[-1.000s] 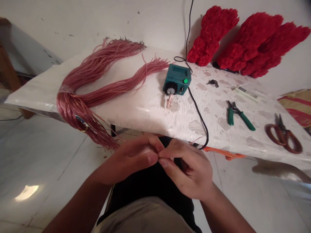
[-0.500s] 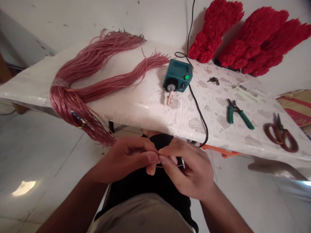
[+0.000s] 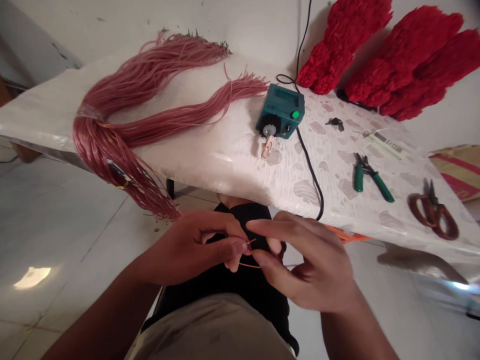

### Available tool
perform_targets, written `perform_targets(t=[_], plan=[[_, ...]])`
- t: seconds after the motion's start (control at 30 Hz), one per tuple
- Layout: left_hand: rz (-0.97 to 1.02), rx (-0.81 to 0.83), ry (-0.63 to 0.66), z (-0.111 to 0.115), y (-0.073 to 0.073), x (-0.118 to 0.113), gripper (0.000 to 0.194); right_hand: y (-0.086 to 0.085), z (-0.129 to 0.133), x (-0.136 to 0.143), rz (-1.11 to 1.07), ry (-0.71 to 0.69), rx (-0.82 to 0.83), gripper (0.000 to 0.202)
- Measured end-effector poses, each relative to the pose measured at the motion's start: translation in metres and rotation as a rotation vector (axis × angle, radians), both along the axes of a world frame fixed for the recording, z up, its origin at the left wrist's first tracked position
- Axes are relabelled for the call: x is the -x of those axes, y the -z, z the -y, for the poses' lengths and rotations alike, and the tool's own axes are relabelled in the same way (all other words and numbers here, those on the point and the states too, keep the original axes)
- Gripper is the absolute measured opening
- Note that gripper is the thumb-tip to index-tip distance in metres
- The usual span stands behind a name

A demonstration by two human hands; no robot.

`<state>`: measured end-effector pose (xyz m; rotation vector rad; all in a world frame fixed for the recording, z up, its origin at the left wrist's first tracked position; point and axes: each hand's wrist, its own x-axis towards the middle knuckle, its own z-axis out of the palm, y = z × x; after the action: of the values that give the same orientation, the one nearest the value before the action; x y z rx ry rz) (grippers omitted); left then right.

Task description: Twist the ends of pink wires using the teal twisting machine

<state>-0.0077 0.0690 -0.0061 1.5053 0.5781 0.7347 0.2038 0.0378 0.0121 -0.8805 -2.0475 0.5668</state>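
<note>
Over my lap, my left hand [image 3: 210,245] pinches a thin pinkish wire between thumb and forefinger. A short, fine end of the wire [image 3: 252,241] sticks out past the fingertips. Lower down, a loop of the same wire [image 3: 249,266] runs rightward and passes behind the other thumb. My right hand [image 3: 305,260] is just right of that short end, thumb and forefinger apart, with its thumb tip close to the wire. Whether the thumb touches it I cannot tell.
A large bundle of pink wires [image 3: 123,105] lies on the table, its lower ends hanging over the edge. Nearby are a teal machine [image 3: 281,112] with a black cord, green-handled pliers [image 3: 371,177], scissors [image 3: 433,210], a small black item [image 3: 335,123] and red flower bunches [image 3: 405,65].
My right thumb and forefinger have parted from their pinch at the left fingertips, and the hand has shifted right. The short wire end now shows. My left hand keeps its pinch.
</note>
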Motion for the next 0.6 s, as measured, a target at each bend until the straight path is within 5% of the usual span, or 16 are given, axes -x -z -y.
perform_targets(t=[0.27, 0.6], plan=[[-0.041, 0.055, 0.009, 0.0, 0.001, 0.0, 0.024, -0.011, -0.006, -0.007, 0.291, -0.059, -0.089, 0.009], [-0.094, 0.003, -0.035, -0.003, 0.004, -0.005, 0.028, -0.009, -0.01, -0.013, 0.31, -0.065, -0.064, 0.013]])
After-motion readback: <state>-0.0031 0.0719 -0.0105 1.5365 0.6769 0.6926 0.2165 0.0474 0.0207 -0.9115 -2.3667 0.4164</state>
